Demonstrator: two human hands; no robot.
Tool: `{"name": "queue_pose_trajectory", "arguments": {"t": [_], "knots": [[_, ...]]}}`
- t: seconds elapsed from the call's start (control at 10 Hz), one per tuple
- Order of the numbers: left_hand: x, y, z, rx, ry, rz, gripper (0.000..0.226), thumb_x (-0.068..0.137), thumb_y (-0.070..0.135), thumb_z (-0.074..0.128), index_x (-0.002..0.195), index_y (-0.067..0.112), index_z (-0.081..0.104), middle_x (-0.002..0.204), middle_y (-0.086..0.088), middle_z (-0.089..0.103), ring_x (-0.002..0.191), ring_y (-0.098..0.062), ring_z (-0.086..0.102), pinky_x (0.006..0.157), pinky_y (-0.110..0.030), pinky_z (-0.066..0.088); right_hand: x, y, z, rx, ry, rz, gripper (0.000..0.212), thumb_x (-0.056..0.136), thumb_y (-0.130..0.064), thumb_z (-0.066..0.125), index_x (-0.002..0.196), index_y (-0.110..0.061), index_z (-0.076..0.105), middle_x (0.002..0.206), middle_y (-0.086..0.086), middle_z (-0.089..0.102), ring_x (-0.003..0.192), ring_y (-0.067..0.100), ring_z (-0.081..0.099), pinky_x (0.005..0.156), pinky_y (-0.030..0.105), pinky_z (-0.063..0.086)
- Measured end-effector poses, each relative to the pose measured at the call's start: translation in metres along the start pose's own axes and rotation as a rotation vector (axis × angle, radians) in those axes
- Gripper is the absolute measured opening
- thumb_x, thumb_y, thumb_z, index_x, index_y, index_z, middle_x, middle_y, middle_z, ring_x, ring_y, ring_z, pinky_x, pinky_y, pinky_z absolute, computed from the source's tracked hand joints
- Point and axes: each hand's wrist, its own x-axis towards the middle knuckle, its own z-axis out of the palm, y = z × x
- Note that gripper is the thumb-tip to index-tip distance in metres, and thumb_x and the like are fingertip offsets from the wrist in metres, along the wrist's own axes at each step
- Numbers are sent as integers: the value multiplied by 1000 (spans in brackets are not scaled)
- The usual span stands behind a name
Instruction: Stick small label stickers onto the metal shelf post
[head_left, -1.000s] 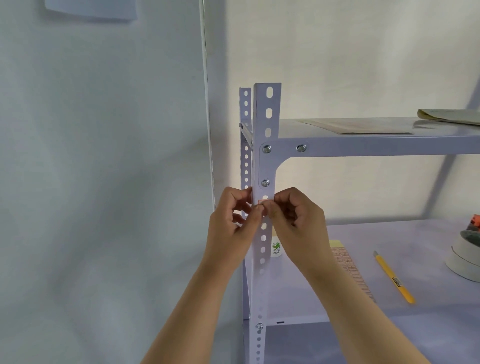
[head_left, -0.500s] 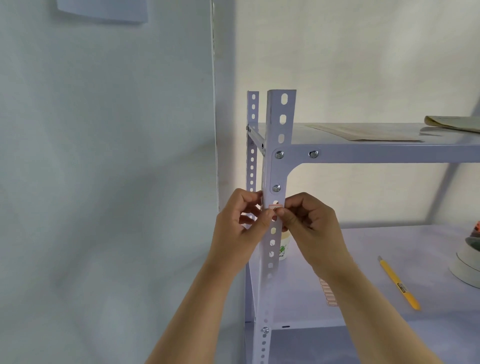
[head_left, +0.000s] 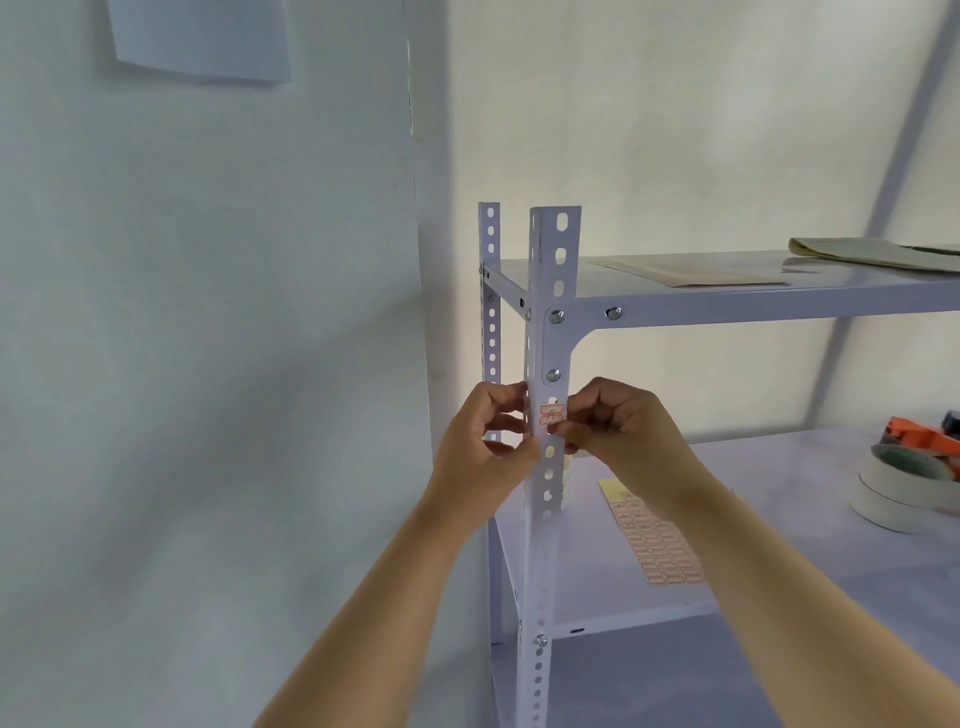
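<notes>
A white perforated metal shelf post (head_left: 555, 270) stands upright at the shelf's front left corner. A small red-bordered label sticker (head_left: 551, 414) with a handwritten mark sits on the post's front face, just below a bolt. My left hand (head_left: 488, 441) grips the post's left edge, thumb against the front face below the sticker. My right hand (head_left: 623, 426) is curled at the post's right edge, its fingertips touching the post beside and just under the sticker. A sheet of red-bordered stickers (head_left: 657, 545) lies on the lower shelf behind my right forearm.
The upper shelf board (head_left: 753, 304) carries flat paper and a folded booklet (head_left: 872, 254). On the lower shelf at the right lie rolls of white tape (head_left: 904, 488) and an orange tool (head_left: 919, 436). A second post (head_left: 490, 291) stands behind. A wall is at the left.
My fingertips have drawn apart off the sticker, which now shows in full on the post. The view has shifted, so the post sits further right in frame.
</notes>
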Motion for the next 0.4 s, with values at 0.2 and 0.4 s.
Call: {"name": "queue_pose_trajectory", "arguments": {"t": [0.2, 0.4], "knots": [[-12, 16, -6, 245, -35, 2, 51, 86, 5, 63, 131, 28, 58, 115, 24, 67, 100, 1, 66, 79, -20, 52, -21, -9, -8, -189, -48, 4, 34, 84, 5, 70, 112, -15, 72, 93, 1, 79, 85, 14, 75, 83, 26, 59], [-25, 60, -3, 566, 112, 5, 43, 89, 11, 58, 127, 30, 63, 123, 10, 67, 102, -14, 65, 88, -30, 52, -51, -27, -35, -490, 95, -165, 24, 91, -16, 68, 114, -24, 68, 102, -13, 73, 89, 2, 66, 75, 20, 53]]}}
